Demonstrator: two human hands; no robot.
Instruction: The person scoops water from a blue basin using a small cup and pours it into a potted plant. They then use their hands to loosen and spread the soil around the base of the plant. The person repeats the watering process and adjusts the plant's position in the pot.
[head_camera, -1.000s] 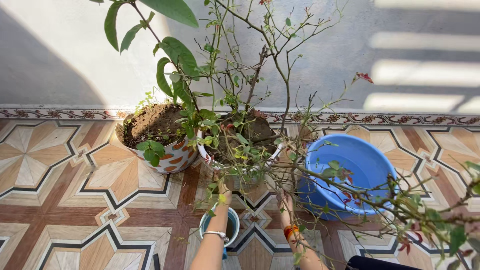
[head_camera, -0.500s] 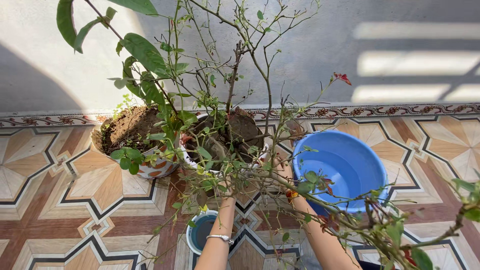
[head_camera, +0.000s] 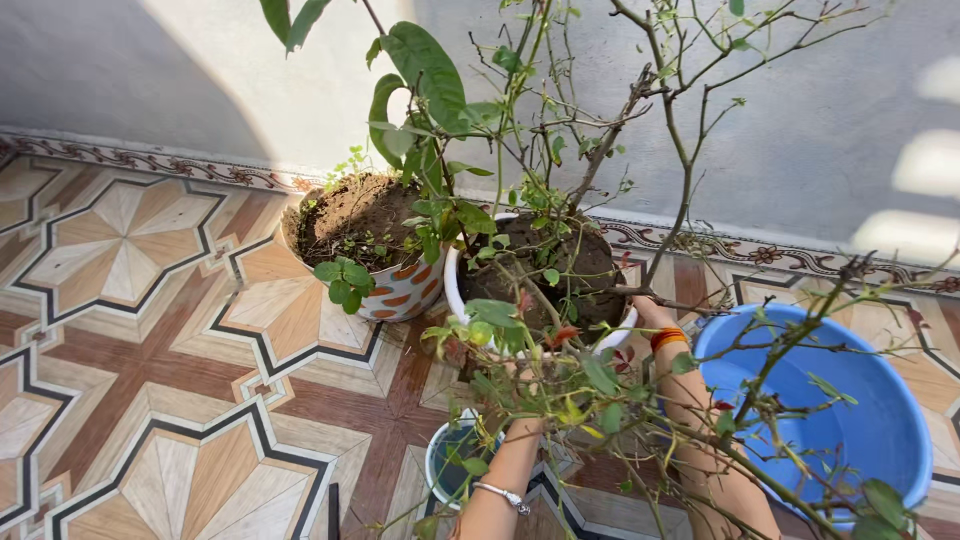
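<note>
Both your forearms reach forward and up from the bottom edge, roughly side by side. Your left hand (head_camera: 527, 400) is mostly hidden, so its grip cannot be told; a silver bracelet circles that wrist. Your right hand (head_camera: 645, 312) is largely hidden too, its wrist wearing orange-red bangles.

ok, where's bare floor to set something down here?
Open tiled floor left of the orange-patterned pot, out to the wall. Crowded: the white pot, small cup, blue basin and both arms under thorny branches.
</note>
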